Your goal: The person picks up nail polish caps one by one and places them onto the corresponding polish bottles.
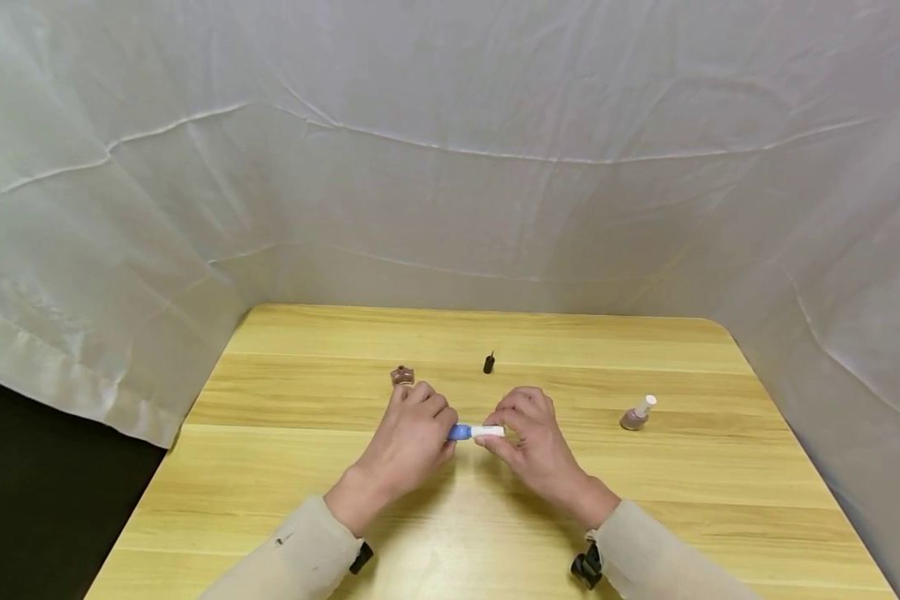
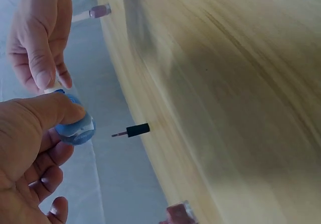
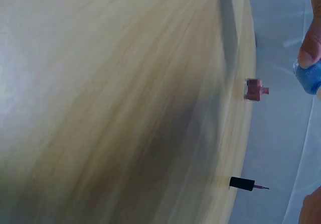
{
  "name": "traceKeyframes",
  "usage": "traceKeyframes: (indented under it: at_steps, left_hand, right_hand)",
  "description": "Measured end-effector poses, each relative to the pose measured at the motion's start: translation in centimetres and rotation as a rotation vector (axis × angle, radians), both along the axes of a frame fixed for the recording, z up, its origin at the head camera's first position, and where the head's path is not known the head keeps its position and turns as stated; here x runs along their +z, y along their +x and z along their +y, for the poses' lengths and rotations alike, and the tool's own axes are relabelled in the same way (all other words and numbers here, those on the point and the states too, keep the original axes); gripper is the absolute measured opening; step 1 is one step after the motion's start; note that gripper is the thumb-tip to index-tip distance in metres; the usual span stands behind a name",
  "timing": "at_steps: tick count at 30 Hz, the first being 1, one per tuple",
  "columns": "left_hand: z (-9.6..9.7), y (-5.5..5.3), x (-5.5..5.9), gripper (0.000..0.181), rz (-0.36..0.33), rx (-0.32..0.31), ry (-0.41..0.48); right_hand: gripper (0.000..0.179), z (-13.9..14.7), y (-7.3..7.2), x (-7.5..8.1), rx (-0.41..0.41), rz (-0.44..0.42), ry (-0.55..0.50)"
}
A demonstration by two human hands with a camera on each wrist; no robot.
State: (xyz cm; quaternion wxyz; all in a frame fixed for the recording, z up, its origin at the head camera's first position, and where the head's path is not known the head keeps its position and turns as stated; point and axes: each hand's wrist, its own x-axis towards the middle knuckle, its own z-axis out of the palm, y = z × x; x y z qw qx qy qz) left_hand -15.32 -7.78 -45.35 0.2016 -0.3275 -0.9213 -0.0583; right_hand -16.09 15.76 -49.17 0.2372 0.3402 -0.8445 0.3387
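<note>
A nail polish bottle (image 1: 460, 432) with blue polish and a white cap (image 1: 489, 431) is held sideways between both hands, above the table. My left hand (image 1: 414, 429) grips the blue glass body, its thumb pressed on the side, as the left wrist view shows. With thumb and fingers, my right hand (image 1: 532, 437) pinches the white cap. In the left wrist view a bit of blue shows at the neck, between body and cap. Only an edge of the right hand (image 3: 311, 211) appears in the right wrist view.
Beyond my left hand stands an uncapped bottle of mauve polish (image 1: 402, 376). A black brush cap (image 1: 489, 364) stands brush-up at the back middle. To the right, a white-capped mauve bottle (image 1: 636, 415) stands on the wooden table (image 1: 690, 500). Pale curtains (image 1: 495, 208) surround the far edges.
</note>
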Motion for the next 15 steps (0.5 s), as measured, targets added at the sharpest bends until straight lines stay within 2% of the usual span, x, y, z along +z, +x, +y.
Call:
traceKeyframes:
  at_steps: [4,7,11,15]
  left_hand:
    - [-0.1,-0.04,-0.27,0.018,-0.105,0.023,0.062]
    - [-0.17,-0.09,-0.34,0.02,-0.147,0.023,0.091]
    - [-0.18,-0.16,-0.38,0.021,-0.161,0.015,0.105]
    - [-0.08,-0.13,-0.41,0.018,-0.154,0.023,0.077]
  right_hand:
    - [0.027,0.02,0.15,-0.2,-0.013,0.042,0.058]
    - [0.028,0.03,0.18,-0.39,-0.003,0.081,0.066]
    - [0.021,0.06,0.03,-0.55,0.012,0.127,0.051]
    - [0.02,0.12,-0.21,-0.55,0.024,0.188,0.054]
